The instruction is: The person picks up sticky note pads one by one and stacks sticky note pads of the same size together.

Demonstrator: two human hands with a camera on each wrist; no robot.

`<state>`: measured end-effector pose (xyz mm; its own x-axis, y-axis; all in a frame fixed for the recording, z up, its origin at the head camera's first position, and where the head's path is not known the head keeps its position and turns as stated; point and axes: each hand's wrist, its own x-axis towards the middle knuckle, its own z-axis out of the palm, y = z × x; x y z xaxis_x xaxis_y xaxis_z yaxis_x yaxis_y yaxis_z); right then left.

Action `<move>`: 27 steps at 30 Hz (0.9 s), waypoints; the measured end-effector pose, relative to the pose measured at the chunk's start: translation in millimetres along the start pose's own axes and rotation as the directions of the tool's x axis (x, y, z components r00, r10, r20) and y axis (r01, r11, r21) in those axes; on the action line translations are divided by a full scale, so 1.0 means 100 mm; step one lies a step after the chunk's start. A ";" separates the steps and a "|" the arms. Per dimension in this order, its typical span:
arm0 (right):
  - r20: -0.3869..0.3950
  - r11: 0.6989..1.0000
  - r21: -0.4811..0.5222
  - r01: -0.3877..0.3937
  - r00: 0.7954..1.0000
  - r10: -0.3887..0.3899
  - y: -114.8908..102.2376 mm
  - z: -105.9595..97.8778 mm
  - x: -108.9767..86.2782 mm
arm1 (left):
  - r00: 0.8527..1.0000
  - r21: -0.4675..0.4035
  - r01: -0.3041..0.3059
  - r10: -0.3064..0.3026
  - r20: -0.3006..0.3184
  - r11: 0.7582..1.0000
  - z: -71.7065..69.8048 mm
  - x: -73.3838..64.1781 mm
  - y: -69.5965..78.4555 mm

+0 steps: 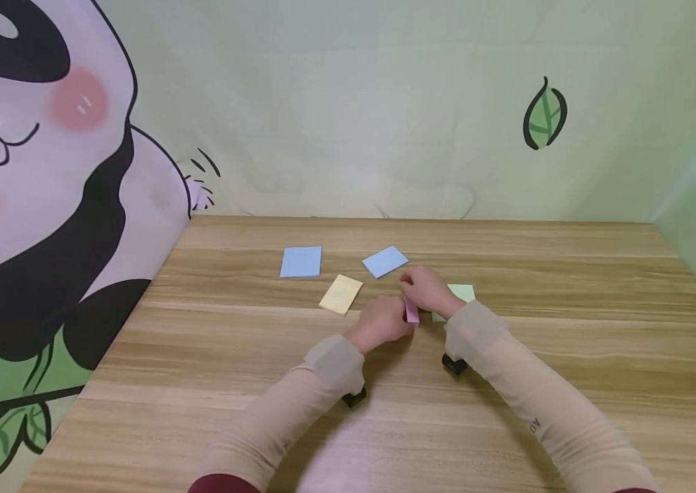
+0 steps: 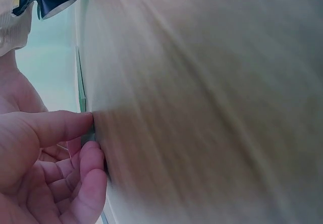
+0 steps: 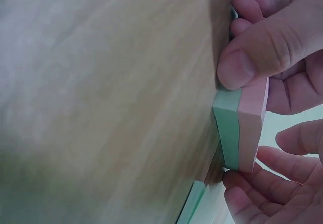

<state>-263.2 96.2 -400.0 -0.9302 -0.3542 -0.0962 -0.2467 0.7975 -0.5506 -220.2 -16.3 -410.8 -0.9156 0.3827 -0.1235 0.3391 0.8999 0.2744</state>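
A pink sticky-note pad (image 1: 412,312) stands between my two hands on the wood-grain table. In the right wrist view it lies against a green sticky-note pad (image 3: 228,133), the two forming one small stack. My right hand (image 1: 429,289) pinches one end of this stack, its thumb (image 3: 237,68) pressed near the green pad. At the other end, my left hand (image 1: 383,320) holds the stack between thumb and curled fingers. The left wrist view shows only slivers of pink and green there. Partly behind the right wrist lies another light green pad (image 1: 462,293).
Two blue pads (image 1: 301,261) (image 1: 386,261) lie farther back on the table (image 1: 231,274). A yellow pad (image 1: 341,295) is left of the hands. Behind the table hangs a backdrop (image 1: 348,123) with a panda and leaves.
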 end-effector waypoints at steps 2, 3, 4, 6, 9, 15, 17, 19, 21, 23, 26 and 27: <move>0.005 1.000 0.009 -0.008 1.000 0.008 0.00 0.00 0.00 | 1.000 0.003 0.002 -0.002 -0.003 1.000 0.00 0.00 0.00; 0.008 1.000 0.014 -0.013 1.000 0.013 0.00 0.00 0.00 | 1.000 0.004 0.004 -0.004 -0.003 1.000 0.00 0.01 0.00; 0.009 1.000 0.017 -0.017 1.000 0.017 0.00 0.00 0.01 | 1.000 0.006 0.006 -0.006 -0.004 1.000 0.00 0.01 0.00; 0.015 0.999 0.031 -0.023 1.000 0.022 0.01 -0.01 0.01 | 1.000 0.004 0.011 -0.011 0.001 1.000 0.00 0.01 0.00; 0.018 0.999 0.043 -0.022 1.000 0.021 0.02 -0.01 0.01 | 1.000 0.000 0.017 -0.017 0.007 1.000 0.00 0.00 0.01; 0.032 0.997 0.071 -0.018 0.999 0.015 0.05 -0.01 0.01 | 1.000 -0.009 0.015 -0.015 0.008 1.000 -0.02 -0.01 0.02; 0.035 0.996 0.082 -0.022 0.999 0.019 0.05 -0.02 0.00 | 1.000 -0.009 0.014 -0.014 0.008 1.000 -0.03 -0.02 0.02; 0.038 0.996 0.091 -0.025 0.999 0.021 0.04 -0.02 0.00 | 1.000 -0.012 0.012 -0.012 0.008 1.000 -0.03 -0.02 0.02; 0.043 0.994 0.102 -0.035 0.999 0.030 0.03 -0.03 -0.01 | 1.000 -0.028 0.006 -0.006 0.009 1.000 -0.03 -0.02 0.01; 0.047 0.992 0.116 -0.047 0.998 0.042 0.03 -0.03 -0.01 | 1.000 -0.049 0.002 -0.001 0.017 0.999 -0.03 -0.03 0.00; 0.046 0.988 0.138 -0.072 0.997 0.067 0.03 -0.03 -0.02 | 1.000 -0.065 -0.009 0.010 0.026 0.998 -0.02 -0.03 -0.03; 0.041 0.986 0.146 -0.079 0.996 0.074 0.04 -0.03 -0.02 | 0.999 -0.066 -0.010 0.013 0.032 0.998 -0.02 -0.04 -0.04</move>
<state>-263.3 101.0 -399.6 -0.9341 -0.3137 -0.1706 -0.1298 0.7434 -0.6561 -218.7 -22.0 -409.2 -0.9039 0.4005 -0.1506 0.3336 0.8800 0.3381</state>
